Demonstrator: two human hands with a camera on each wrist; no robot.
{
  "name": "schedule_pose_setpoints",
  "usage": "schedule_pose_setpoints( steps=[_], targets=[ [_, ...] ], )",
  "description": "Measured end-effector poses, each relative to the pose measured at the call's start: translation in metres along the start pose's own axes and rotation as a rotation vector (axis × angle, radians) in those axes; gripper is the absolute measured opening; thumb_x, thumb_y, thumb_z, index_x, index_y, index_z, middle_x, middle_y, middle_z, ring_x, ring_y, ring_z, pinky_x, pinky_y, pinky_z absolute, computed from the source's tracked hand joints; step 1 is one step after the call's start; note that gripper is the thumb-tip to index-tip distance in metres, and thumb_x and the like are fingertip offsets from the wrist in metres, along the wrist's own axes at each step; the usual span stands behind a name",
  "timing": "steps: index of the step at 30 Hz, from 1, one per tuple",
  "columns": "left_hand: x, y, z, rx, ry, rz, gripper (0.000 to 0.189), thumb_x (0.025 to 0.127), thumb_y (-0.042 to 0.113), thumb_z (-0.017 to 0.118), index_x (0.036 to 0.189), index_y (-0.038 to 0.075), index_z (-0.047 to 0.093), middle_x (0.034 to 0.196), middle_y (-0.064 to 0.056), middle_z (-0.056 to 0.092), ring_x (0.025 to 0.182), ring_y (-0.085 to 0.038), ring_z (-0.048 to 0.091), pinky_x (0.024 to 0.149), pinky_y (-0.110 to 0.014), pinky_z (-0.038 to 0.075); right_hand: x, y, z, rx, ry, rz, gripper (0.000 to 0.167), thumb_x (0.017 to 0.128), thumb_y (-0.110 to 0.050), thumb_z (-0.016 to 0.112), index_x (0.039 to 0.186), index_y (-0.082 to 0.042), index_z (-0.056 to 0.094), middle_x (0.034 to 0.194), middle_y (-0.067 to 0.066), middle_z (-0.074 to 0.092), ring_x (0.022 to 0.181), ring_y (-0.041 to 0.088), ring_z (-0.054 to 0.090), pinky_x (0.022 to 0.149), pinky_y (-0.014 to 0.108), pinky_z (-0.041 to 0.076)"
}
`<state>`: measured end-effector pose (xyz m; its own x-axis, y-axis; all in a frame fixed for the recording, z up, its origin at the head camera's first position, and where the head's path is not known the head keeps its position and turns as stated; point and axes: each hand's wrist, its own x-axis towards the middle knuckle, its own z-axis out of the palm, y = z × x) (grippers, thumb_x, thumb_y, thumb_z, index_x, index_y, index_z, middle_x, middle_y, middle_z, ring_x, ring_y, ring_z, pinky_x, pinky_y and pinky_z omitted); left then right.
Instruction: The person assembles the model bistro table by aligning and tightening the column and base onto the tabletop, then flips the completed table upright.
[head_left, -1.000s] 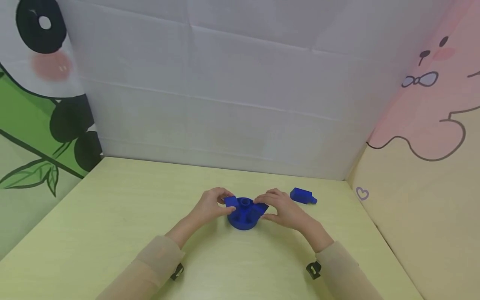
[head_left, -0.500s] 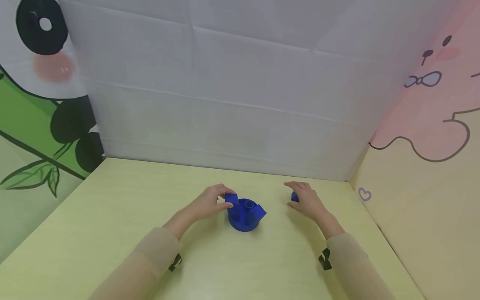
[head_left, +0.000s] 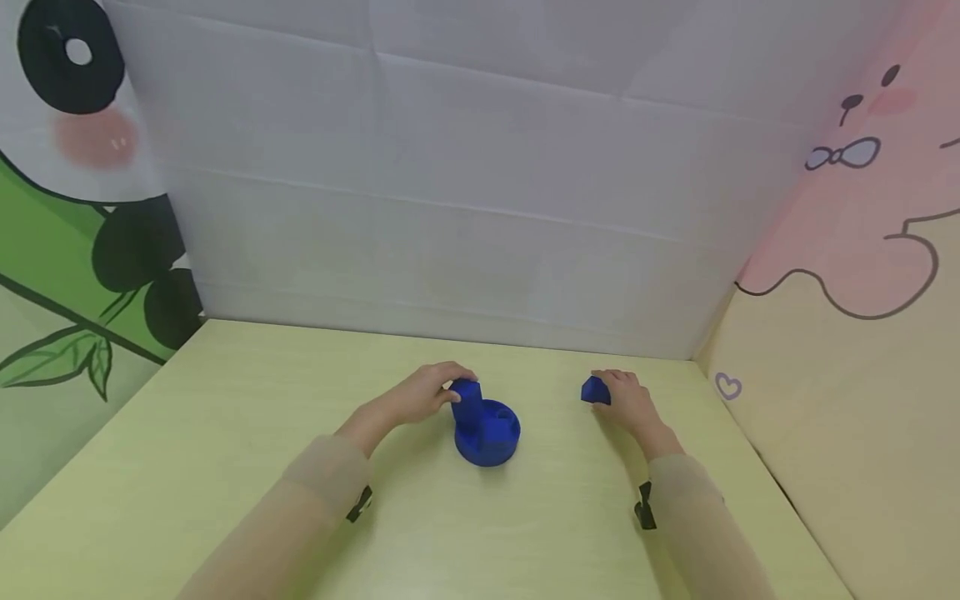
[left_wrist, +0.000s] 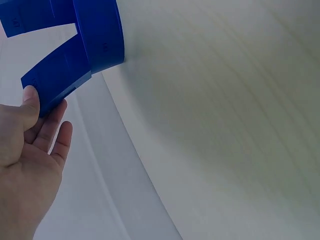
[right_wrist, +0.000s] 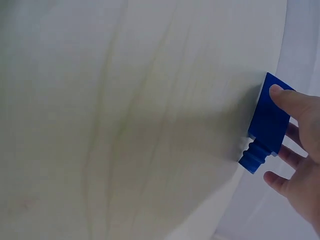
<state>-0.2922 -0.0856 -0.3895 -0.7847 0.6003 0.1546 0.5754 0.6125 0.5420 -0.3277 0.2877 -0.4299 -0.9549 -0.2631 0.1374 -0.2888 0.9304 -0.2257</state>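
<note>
A round blue base [head_left: 486,455] is resting on the table [head_left: 187,467], between the two hands and closer to the left one. A tall blue block [head_left: 468,408] is standing up from the base on its left side, and a second blue block [head_left: 495,431] is sitting on the base just to the right of it. Whether the tall block is fully seated cannot be told.

The left hand [head_left: 420,393] is pinching the tall block near its free end. In the left wrist view the thumb is pressing on one face while fingers are curling behind it; the grip is closed to the block's thickness, with the lowest visible finger standing off to the side.

Well apart from the base, the right hand [head_left: 633,406] is gripping a loose blue piece [right_wrist: 269,117]. Its thumb is lying on a flat face and fingers are reaching behind, so the grip is spanning only the piece's body; the lowest visible finger is hanging free. The piece's ridged peg [right_wrist: 254,156] is sticking out uncovered. Whether the piece is touching the table cannot be told.

Beige sleeves [head_left: 300,500] are covering both forearms, and a dark clip [head_left: 645,506] is showing under each cuff. Beyond the table a pale wall covering [head_left: 450,150] is hanging, with cartoon drawings flanking it on either side.
</note>
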Motion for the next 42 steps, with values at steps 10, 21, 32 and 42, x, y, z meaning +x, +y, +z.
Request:
schedule_pose_setpoints(
  steps=[10, 21, 32, 42],
  targets=[
    [0.011, -0.009, 0.004, -0.051, -0.044, 0.032, 0.035, 0.095, -0.001, 0.049, 0.128, 0.012, 0.052, 0.134, -0.005, 0.051, 0.127, -0.022, 0.047, 0.104, -0.039, 0.039, 0.004, 0.002, 0.008, -0.016, 0.040, 0.036, 0.045, 0.090, -0.025, 0.065, 0.128, -0.004, 0.053, 0.122, 0.025, 0.056, 0.114, 0.045, 0.048, 0.088, 0.062, 0.041],
    [0.000, -0.005, 0.010, -0.091, 0.073, -0.009, 0.046, 0.097, 0.016, 0.053, 0.140, 0.009, 0.043, 0.147, -0.012, 0.039, 0.135, -0.031, 0.036, 0.108, -0.048, 0.033, 0.008, -0.006, 0.008, -0.020, 0.030, 0.072, 0.041, 0.091, -0.024, 0.063, 0.125, -0.003, 0.054, 0.118, 0.025, 0.058, 0.112, 0.044, 0.049, 0.087, 0.060, 0.042],
    [-0.031, 0.040, 0.022, -0.125, 0.396, -0.211, 0.052, 0.085, 0.032, 0.070, 0.127, 0.006, 0.053, 0.111, -0.011, 0.057, 0.098, -0.024, 0.058, 0.081, -0.037, 0.051, -0.001, -0.027, -0.029, 0.263, 0.200, 0.047, 0.043, 0.088, -0.020, 0.067, 0.122, 0.001, 0.052, 0.116, 0.022, 0.059, 0.107, 0.038, 0.053, 0.089, 0.054, 0.045],
    [-0.039, 0.066, 0.049, -0.320, 0.403, -0.370, 0.063, 0.072, 0.040, 0.081, 0.113, 0.002, 0.052, 0.100, -0.007, 0.059, 0.090, -0.021, 0.055, 0.077, -0.033, 0.049, -0.013, -0.058, -0.059, 0.568, 0.272, 0.088, 0.047, 0.087, -0.026, 0.069, 0.122, -0.004, 0.048, 0.117, 0.016, 0.059, 0.103, 0.028, 0.055, 0.084, 0.042, 0.048]
  ],
)
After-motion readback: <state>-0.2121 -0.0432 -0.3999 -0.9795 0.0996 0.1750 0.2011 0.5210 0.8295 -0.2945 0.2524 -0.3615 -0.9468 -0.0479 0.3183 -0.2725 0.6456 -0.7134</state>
